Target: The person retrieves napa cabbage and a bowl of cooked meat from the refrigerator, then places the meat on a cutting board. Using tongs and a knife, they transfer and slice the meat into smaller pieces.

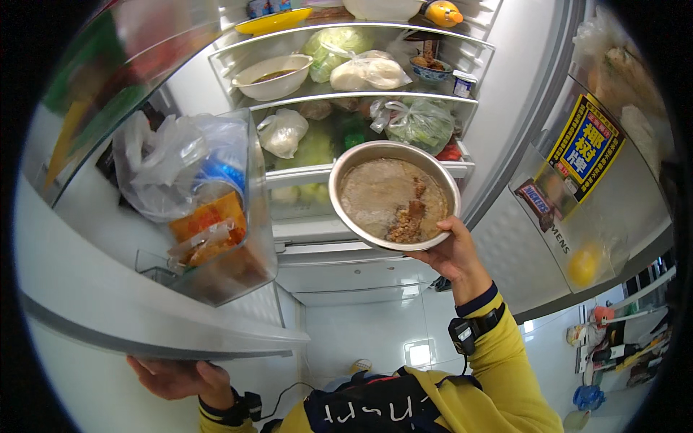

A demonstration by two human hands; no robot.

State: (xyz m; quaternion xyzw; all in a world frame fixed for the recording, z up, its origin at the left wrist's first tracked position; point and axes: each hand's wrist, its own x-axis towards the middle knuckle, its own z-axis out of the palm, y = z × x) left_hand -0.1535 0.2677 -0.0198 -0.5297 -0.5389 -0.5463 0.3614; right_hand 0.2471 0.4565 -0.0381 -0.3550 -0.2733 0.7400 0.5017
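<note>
My right hand grips the rim of a round stainless steel bowl, thumb over the edge and fingers beneath. Inside is a cloudy, greyish-brown food with a clump of brown crumbly bits at the right. The bowl is held in front of the open refrigerator's shelves, tilted toward me. At the lower left, my left hand touches the outer edge of the left refrigerator door; its fingertips are partly hidden behind that edge.
On the shelves are a white bowl of dark liquid, bagged white buns, bagged greens and a patterned bowl. The left door bin holds plastic bags. The right door stands open, with a Snickers bar in its bin.
</note>
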